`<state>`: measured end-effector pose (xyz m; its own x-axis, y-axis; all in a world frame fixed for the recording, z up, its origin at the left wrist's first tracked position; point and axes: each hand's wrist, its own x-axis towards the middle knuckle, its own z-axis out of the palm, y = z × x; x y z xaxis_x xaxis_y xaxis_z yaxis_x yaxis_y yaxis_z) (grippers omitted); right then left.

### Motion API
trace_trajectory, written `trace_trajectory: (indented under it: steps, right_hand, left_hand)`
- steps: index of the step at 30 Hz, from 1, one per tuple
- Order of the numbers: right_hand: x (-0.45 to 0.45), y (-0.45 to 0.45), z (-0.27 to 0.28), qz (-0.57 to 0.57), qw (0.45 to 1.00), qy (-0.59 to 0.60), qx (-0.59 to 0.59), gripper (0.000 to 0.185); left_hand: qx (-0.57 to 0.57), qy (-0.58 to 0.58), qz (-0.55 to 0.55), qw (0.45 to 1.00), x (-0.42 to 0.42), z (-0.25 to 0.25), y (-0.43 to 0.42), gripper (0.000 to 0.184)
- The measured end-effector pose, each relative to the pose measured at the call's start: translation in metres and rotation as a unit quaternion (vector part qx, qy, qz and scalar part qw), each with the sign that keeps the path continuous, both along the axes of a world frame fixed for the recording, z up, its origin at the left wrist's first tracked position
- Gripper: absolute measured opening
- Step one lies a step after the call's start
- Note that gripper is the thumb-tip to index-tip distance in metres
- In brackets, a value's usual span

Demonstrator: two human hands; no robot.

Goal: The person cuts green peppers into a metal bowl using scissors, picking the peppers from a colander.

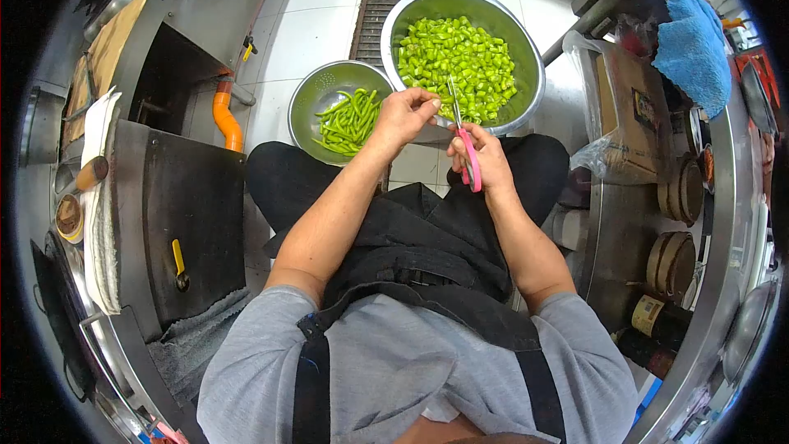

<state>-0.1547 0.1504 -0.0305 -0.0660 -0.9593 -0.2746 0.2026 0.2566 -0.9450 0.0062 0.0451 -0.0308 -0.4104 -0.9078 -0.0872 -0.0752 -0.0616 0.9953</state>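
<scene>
My right hand [486, 158] grips a pair of scissors [470, 156] by its pink handles. The blades point up over the near rim of a large steel bowl [534, 49] and look slightly apart. Cut green pepper pieces [460, 57] fill much of that bowl. Just left of the blades, my left hand [404, 118] is closed, thumb and fingertips pinched together; whatever they hold is too small to make out. Below and left of this hand, a smaller steel colander [306, 99] holds whole long green peppers [352, 122].
Both vessels stand on the white tiled floor [316, 12] beyond my knees, near a floor drain grate [383, 4]. Steel cabinets with an orange pipe [224, 115] are on the left. At right are a shelf with a cardboard box [629, 115], bottles [657, 321] and a hanging blue towel [693, 41].
</scene>
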Motion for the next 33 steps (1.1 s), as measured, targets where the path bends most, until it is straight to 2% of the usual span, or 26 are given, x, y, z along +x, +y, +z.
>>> trace_trajectory:
  steps: [2,5,8,10,14,16,21,23,25,27,31,33]
  right_hand:
    - [-0.005,-0.001,0.001,0.001,1.000,0.022,0.009,0.042]
    - [-0.005,-0.002,0.009,-0.011,0.998,0.050,0.021,0.042]
    - [-0.004,0.000,0.012,-0.012,0.997,0.066,0.025,0.042]
    - [-0.003,0.002,0.010,-0.004,0.997,0.075,0.037,0.034]
    - [-0.003,0.008,0.010,0.019,0.997,0.040,0.061,0.041]
    - [-0.002,0.012,0.016,0.010,0.993,0.056,0.102,0.040]
    - [-0.005,0.019,0.002,0.005,0.997,0.012,0.077,0.040]
    - [-0.004,0.018,-0.002,0.002,0.998,-0.002,0.058,0.040]
    - [0.002,0.012,0.001,0.025,0.999,0.007,0.022,0.042]
    - [0.001,0.008,0.001,0.032,0.998,0.034,0.040,0.044]
    - [0.000,-0.005,-0.001,-0.001,1.000,0.024,0.018,0.049]
    - [-0.001,-0.008,0.006,-0.005,0.997,0.065,0.031,0.047]
  left_hand:
    - [-0.054,-0.075,0.000,0.996,0.003,-0.002,-0.004,0.024]
    - [-0.045,-0.125,-0.021,0.991,0.003,0.015,-0.004,0.022]
    - [-0.078,-0.135,-0.004,0.988,0.000,0.013,-0.002,0.026]
    - [-0.077,-0.135,-0.011,0.988,0.000,0.004,-0.002,0.026]
    - [-0.078,-0.164,-0.023,0.983,0.004,-0.007,0.000,0.026]
    - [-0.066,-0.148,-0.018,0.987,0.007,-0.004,-0.001,0.026]
    - [-0.048,-0.142,0.001,0.989,0.011,0.008,-0.005,0.022]
    - [-0.094,-0.144,0.012,0.985,0.007,0.008,-0.006,0.023]
    - [-0.087,-0.130,0.004,0.988,0.002,0.008,-0.003,0.023]
    - [-0.080,-0.116,-0.002,0.990,-0.003,0.009,0.000,0.023]
    - [-0.078,-0.122,-0.033,0.989,-0.003,0.014,0.001,0.024]
    - [-0.100,-0.140,-0.036,0.984,-0.003,0.013,-0.005,0.025]
